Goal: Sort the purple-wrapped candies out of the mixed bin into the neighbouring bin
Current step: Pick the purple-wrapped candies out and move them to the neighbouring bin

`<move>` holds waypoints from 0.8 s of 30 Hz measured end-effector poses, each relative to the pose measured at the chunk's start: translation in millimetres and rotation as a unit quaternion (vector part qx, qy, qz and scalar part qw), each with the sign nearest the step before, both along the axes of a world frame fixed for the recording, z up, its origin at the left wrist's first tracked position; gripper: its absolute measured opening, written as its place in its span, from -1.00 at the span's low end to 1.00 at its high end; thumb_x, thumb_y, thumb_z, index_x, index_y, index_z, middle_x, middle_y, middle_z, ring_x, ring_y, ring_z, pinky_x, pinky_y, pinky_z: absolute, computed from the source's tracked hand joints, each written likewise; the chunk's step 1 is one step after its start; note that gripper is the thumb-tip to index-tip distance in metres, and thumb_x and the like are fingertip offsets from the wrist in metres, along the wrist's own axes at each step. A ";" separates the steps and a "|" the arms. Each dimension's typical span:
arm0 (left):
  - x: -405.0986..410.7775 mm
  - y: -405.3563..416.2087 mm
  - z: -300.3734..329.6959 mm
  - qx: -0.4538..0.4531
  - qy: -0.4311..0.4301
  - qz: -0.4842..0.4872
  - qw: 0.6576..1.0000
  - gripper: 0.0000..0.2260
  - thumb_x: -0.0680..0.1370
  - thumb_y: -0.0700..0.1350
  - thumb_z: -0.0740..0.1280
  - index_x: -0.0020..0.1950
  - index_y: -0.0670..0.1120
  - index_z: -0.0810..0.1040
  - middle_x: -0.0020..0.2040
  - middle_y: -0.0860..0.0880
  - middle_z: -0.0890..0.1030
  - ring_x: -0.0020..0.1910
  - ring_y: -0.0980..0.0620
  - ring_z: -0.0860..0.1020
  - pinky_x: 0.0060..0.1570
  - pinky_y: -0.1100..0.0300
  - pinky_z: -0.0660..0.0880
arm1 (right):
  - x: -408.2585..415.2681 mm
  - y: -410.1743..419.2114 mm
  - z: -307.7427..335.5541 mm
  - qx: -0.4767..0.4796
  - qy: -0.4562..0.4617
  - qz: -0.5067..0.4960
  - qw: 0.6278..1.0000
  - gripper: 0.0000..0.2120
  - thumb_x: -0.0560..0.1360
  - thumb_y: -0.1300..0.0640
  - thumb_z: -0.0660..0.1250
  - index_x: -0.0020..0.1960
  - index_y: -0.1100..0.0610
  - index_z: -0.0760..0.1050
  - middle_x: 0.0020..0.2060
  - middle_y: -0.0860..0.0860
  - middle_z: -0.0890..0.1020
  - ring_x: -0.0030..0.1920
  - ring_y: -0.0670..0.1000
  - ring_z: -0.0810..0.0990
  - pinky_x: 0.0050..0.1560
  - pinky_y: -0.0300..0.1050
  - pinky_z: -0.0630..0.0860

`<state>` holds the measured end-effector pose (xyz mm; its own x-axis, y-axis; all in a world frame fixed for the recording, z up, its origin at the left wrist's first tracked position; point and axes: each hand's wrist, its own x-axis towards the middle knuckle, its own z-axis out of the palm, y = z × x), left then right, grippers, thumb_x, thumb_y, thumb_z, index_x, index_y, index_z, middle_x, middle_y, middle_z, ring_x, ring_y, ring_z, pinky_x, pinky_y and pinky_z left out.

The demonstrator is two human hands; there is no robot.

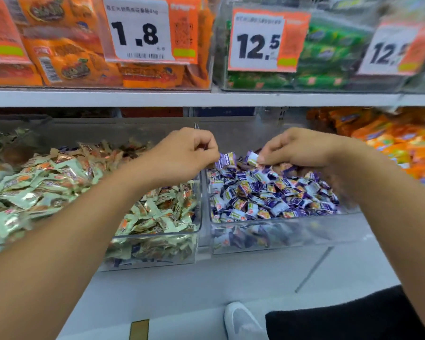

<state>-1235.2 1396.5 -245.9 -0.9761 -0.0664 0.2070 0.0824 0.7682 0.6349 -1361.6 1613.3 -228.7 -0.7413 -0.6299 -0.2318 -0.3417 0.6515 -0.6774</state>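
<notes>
Two clear bins stand side by side on the lower shelf. The left bin (pixel 157 241) holds pale green and orange wrapped candies with a few purple ones low at its front. The right bin (pixel 280 231) is full of purple-wrapped candies (pixel 268 195). My left hand (pixel 184 153) hovers over the divide between the bins, fingers curled, pinching a purple candy (pixel 225 160) at its fingertips. My right hand (pixel 302 148) is over the back of the right bin and pinches another purple candy (pixel 252 158).
An upper shelf edge (pixel 206 98) runs just above the hands, with price tags 1.8 (pixel 136 30) and 12.5 (pixel 258 42) hanging down. Orange packets (pixel 398 141) fill the bin at far right. A grey shoe (pixel 243 322) shows on the floor below.
</notes>
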 end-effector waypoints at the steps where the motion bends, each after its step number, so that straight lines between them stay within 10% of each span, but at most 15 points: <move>1: -5.8 7.0 1.6 -0.039 0.013 -0.002 0.999 -0.84 0.58 -0.11 0.31 -0.18 -0.11 0.57 -0.43 0.12 0.49 -0.51 0.24 0.39 -0.45 0.39 0.29 | -6.5 7.6 -4.1 -0.010 -0.026 -0.037 0.999 -0.87 0.56 0.09 0.41 -0.04 0.15 0.65 -0.36 0.06 0.56 -0.53 -0.08 0.45 -0.56 -0.29 0.28; 6: -48.6 37.2 7.3 -0.132 0.014 -0.020 0.991 -0.86 0.56 -0.10 0.33 -0.20 -0.03 0.58 -0.23 0.09 0.61 -0.30 0.20 0.54 -0.24 0.22 0.38 | -34.0 27.4 -14.7 -0.059 -0.063 -0.167 0.982 -0.85 0.55 0.07 0.43 0.07 0.12 0.65 0.06 0.12 0.60 -0.13 0.02 0.55 -0.33 -0.17 0.62; 9: -70.1 48.1 -0.6 -0.198 -0.065 -0.039 0.977 -0.80 0.58 -0.01 0.36 0.19 0.02 0.58 0.14 0.02 0.62 0.02 0.07 0.57 0.00 0.21 0.43 | -41.0 23.4 -16.4 -0.052 -0.047 -0.150 0.986 -0.85 0.59 0.05 0.37 0.06 0.13 0.59 0.03 0.06 0.67 0.03 0.11 0.65 0.01 0.13 0.66; 12: -75.2 42.7 -4.9 -0.258 -0.084 -0.037 0.962 -0.53 0.58 0.05 0.36 0.47 0.01 0.39 0.39 0.00 0.50 0.36 -0.02 0.44 0.32 0.11 0.35 | -43.4 12.8 -12.5 0.003 0.030 -0.104 0.994 -0.71 0.61 -0.06 0.31 0.03 0.17 0.60 0.01 0.09 0.70 -0.01 0.08 0.65 0.04 0.00 0.54; 15: -66.3 29.6 -7.0 -0.257 -0.014 -0.022 0.966 -0.61 0.59 0.03 0.35 0.40 0.01 0.48 0.35 0.03 0.55 0.35 0.03 0.47 0.31 0.14 0.35 | -41.3 -0.7 -7.9 0.065 0.145 -0.053 0.986 -0.52 0.59 -0.20 0.27 0.09 0.23 0.61 -0.06 0.11 0.62 -0.13 0.09 0.55 -0.10 -0.05 0.46; 20: -43.6 22.5 -23.5 -0.121 0.095 0.038 0.987 -0.92 0.56 -0.08 0.36 -0.08 0.04 0.66 -0.08 0.10 0.67 -0.04 0.02 0.61 0.07 0.06 0.52 | -17.9 -34.0 -47.4 0.249 0.177 0.239 0.921 -0.46 0.65 -0.18 0.13 0.59 -0.08 0.16 0.59 0.00 0.16 0.57 0.11 0.13 0.54 0.15 0.12; 24: -41.8 23.8 -25.4 -0.077 0.103 0.030 0.991 -0.89 0.55 -0.11 0.35 -0.15 0.02 0.64 -0.15 0.18 0.64 -0.18 0.14 0.59 -0.14 0.13 0.43 | -39.0 -23.6 -69.5 0.390 0.199 0.202 0.876 -0.48 0.72 0.00 0.01 0.62 -0.16 -0.07 0.62 -0.02 -0.17 0.61 0.18 -0.07 0.55 0.26 0.02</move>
<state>-1277.0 1420.3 -271.4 -0.9073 -0.0756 0.4136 0.1487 0.8625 0.4837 -1400.6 1589.7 -298.1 -0.6146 -0.6248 -0.4816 -0.7589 0.6348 0.1449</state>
